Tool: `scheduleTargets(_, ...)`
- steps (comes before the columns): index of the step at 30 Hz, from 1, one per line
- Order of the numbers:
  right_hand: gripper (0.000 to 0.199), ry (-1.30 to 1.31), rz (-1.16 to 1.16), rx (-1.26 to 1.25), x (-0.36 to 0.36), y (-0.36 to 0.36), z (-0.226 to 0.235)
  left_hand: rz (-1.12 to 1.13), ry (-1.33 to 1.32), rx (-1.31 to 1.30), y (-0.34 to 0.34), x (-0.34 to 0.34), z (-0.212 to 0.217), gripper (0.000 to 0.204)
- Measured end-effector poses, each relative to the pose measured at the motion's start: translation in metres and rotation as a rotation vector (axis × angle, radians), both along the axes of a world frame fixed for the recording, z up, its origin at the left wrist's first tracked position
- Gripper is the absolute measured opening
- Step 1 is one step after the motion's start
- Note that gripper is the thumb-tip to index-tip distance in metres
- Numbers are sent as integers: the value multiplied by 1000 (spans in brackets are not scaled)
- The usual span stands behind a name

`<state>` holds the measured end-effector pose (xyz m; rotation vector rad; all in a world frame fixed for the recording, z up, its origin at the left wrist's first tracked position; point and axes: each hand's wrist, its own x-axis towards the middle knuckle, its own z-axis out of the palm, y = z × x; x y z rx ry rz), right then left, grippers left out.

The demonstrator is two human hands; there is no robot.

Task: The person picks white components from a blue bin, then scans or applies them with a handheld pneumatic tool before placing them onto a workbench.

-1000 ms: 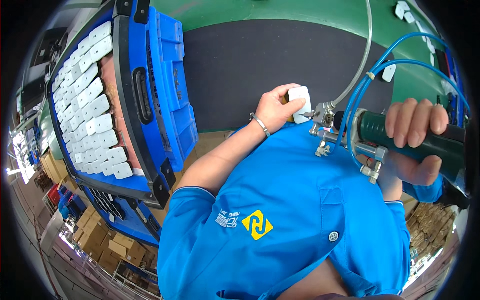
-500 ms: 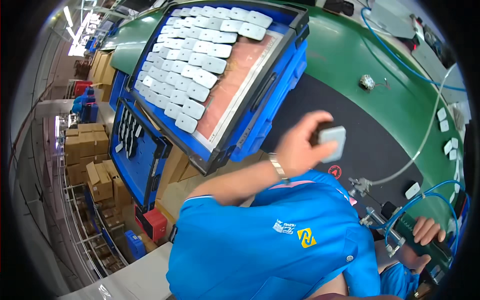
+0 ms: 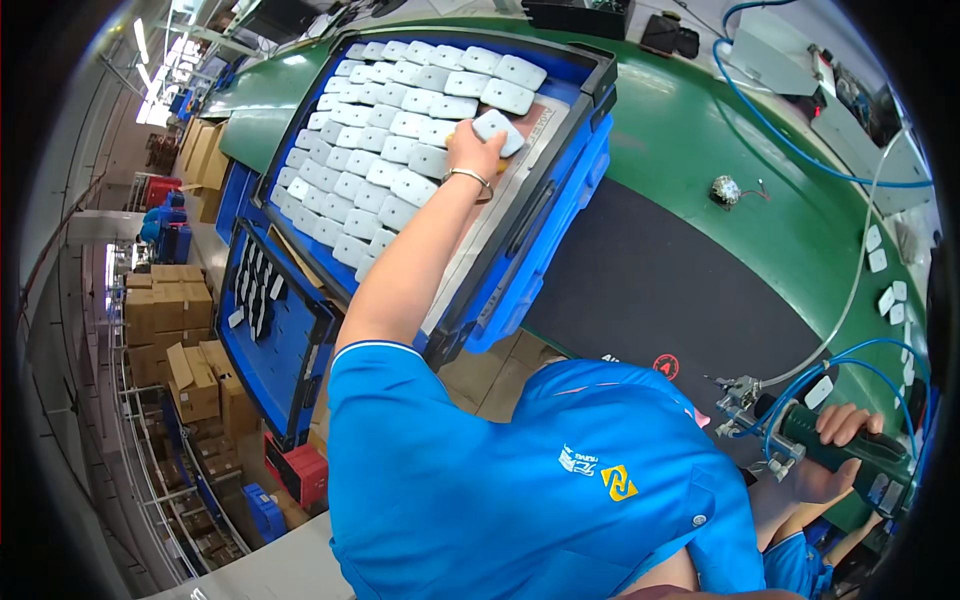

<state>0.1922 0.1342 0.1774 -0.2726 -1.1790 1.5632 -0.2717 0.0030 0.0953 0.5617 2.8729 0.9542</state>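
My left hand [image 3: 474, 152], wearing a bracelet, reaches over the blue tray [image 3: 572, 118] with black edging at the far left. Its fingers are closed on a white rectangular piece [image 3: 498, 132] with rounded corners. That piece is above the tray's bare strip, beside rows of similar white pieces [image 3: 352, 138]. At the lower right, my right hand [image 3: 845, 430] is wrapped around a green hand-held tool [image 3: 815, 438]. Metal fittings [image 3: 745, 400] and blue hoses [image 3: 850, 350] are close to the tool. Part of the right hand is hidden behind it.
A dark mat [image 3: 680, 270] lies on the green table [image 3: 660, 130]. Loose white pieces [image 3: 888, 300] are along the right side, and a small wired part [image 3: 725, 190] stands beyond the mat. A lower blue tray [image 3: 275, 355] holds dark pieces, near cardboard boxes [image 3: 170, 310].
My left hand has carried the white piece from over the dark mat, away and leftward to the tray. My right hand stays around the green tool.
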Motion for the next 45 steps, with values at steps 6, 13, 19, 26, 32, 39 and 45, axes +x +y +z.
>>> scheduleTargets(6, 45, -89, -43, 6, 6, -3, 2, -296, 287, -120, 11, 13, -2, 55)
scheduleTargets(13, 45, -12, -22, -47, 10, 4, -2, -341, 574, -199, -10, -44, -26, 55)
scheduleTargets(19, 49, -118, -186, 17, 72, 13, 2, -468, 703, -3, 60, 83, 84, 45)
scheduleTargets(26, 51, -134, -371, -41, 133, 31, -14, -1532, 95, 76, 230, 295, -18, 32)
scheduleTargets(32, 62, -162, -20, 87, 197, 61, -8, -1221, -29, -147, 429, 383, -119, 41)
scheduleTargets(39, 64, -368, 97, 118, 235, 99, -7, -1119, -103, -95, 582, 423, -153, 46)
scheduleTargets(45, 59, -398, -3, 125, 224, 134, -23, -1155, -123, -68, 634, 432, -175, 54)
